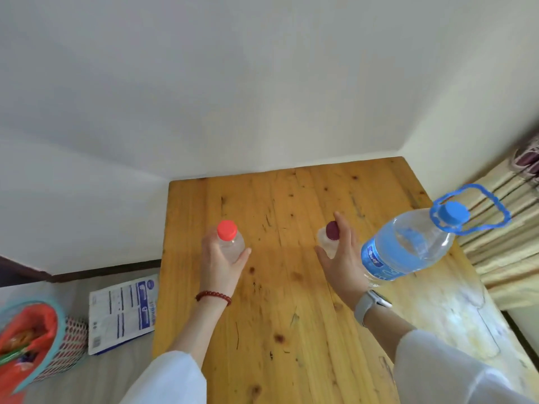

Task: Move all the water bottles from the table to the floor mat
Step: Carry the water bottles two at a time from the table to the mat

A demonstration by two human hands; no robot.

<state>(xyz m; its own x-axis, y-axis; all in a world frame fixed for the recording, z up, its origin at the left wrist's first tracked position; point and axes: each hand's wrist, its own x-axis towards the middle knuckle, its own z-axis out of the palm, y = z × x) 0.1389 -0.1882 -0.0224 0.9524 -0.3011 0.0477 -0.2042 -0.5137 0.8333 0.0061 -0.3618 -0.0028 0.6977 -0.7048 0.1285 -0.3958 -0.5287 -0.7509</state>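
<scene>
Left hand (218, 266) fingers wrapped round red-capped bottle (231, 242), right hand (341, 258) fingers gripped maroon-capped bottle (329, 239), big blue-labelled jug (408, 246) beside on table (277, 301), label text unreadable, printed flat box (124, 312) on floor

We're looking at a knotty, varnished orange pine plank table (291, 287), smooth with a soft sheen and dark scuffs. Our two small clear plastic bottles are glossy: one with a matt red ridged cap (227, 229), one with a dark maroon cap (332, 230). The big clear plastic jug with the shiny blue label (408, 246) has a blue plastic handle. There's also a beaded red bracelet (213, 296), polished, and a matt grey watch strap (364, 307).
</scene>
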